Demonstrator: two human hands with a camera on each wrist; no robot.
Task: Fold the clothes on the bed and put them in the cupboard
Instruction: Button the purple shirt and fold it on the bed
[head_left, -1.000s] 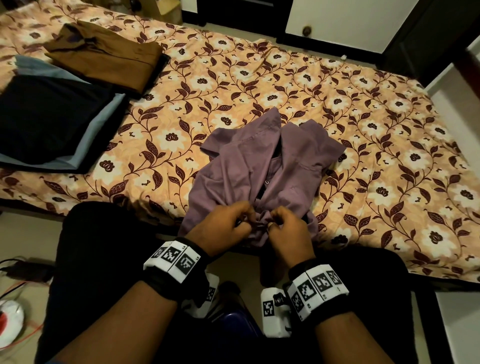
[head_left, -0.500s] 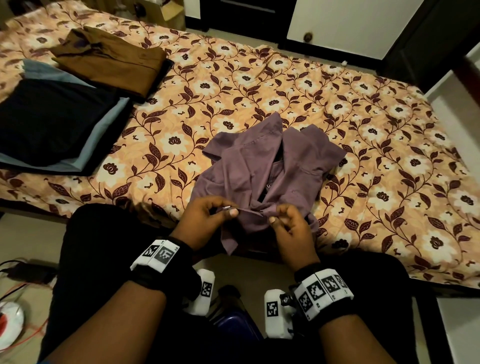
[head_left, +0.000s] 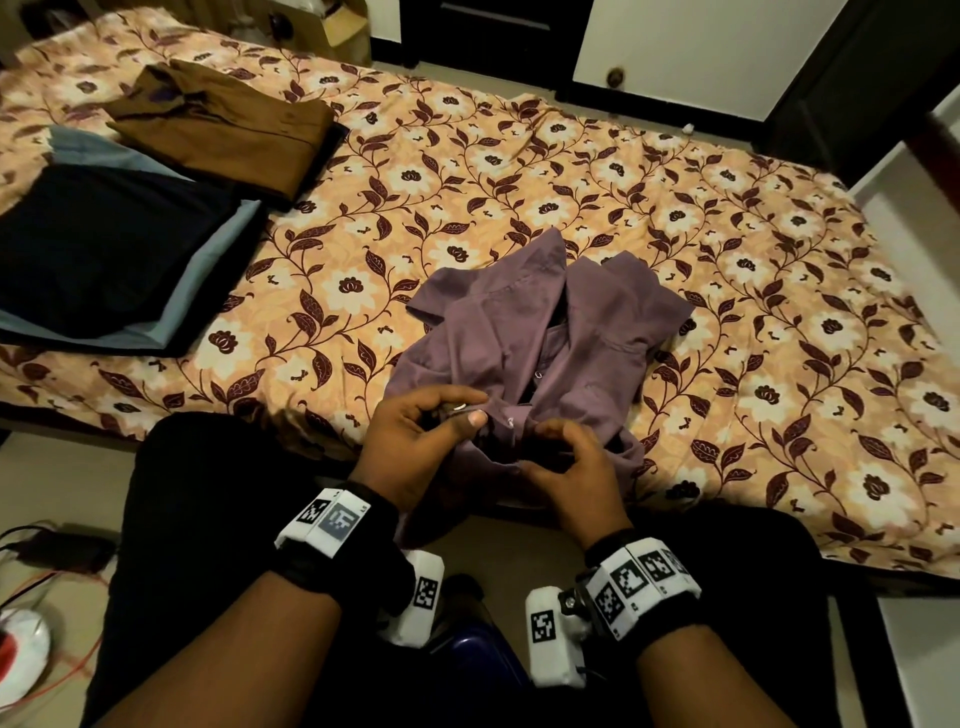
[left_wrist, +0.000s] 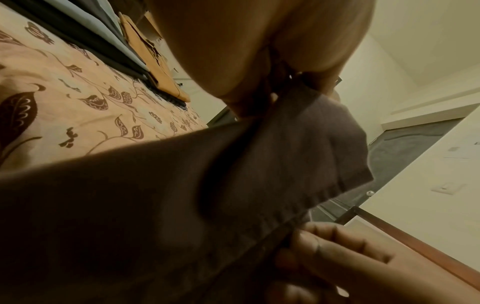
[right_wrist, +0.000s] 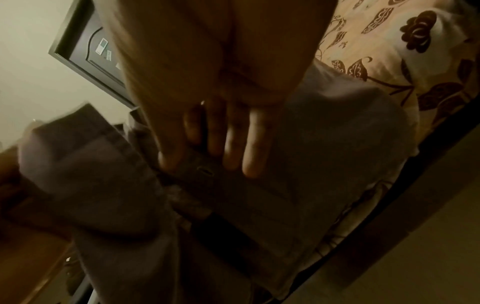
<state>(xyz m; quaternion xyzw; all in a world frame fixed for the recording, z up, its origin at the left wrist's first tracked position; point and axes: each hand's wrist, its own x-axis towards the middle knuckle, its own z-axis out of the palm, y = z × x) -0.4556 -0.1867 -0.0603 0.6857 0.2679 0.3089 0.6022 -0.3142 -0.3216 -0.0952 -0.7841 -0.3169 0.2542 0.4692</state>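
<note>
A crumpled purple shirt (head_left: 571, 332) lies near the front edge of the floral bed (head_left: 727, 260), its lower part hanging over the edge. My left hand (head_left: 452, 415) pinches the shirt's front edge by a button between thumb and fingers; the left wrist view shows the cloth (left_wrist: 182, 195) hanging from that pinch (left_wrist: 275, 96). Just to its right, my right hand (head_left: 556, 452) curls round the other front edge. In the right wrist view its fingers (right_wrist: 249, 156) lie on the strip of shirt (right_wrist: 324, 164) next to a buttonhole.
A folded brown garment (head_left: 228, 124) and a folded stack of black and blue clothes (head_left: 104, 249) sit on the bed's left part. A white door with a knob (head_left: 615, 78) stands beyond the bed. Cables and a white object (head_left: 21, 654) lie on the floor at left.
My two hands, pressed together on the shirt's lower front a second ago, have drawn slightly apart. The left hand pulled its edge left and up.
</note>
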